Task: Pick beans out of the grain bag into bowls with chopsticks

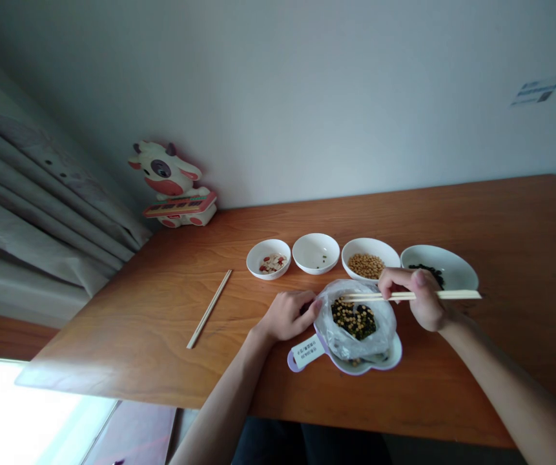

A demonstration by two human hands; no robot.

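While our left hand (287, 315) rests against the edge of the plastic bag (384, 323), our right hand (420, 300) grips the chopsticks (456, 295) over it.
Our hands are apart, and we cannot tell whether the left one pinches the plastic. The open bag of mixed beans (355, 319) sits on a purple-rimmed tray (394, 356), nearer to us than the row of four white bowls (309, 257).

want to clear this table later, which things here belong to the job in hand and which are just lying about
In the job: held chopsticks; clear bag; bean mix inside; purple-rimmed dish; four white bowls.

Just lying about, it seems: other chopsticks; toy cow.
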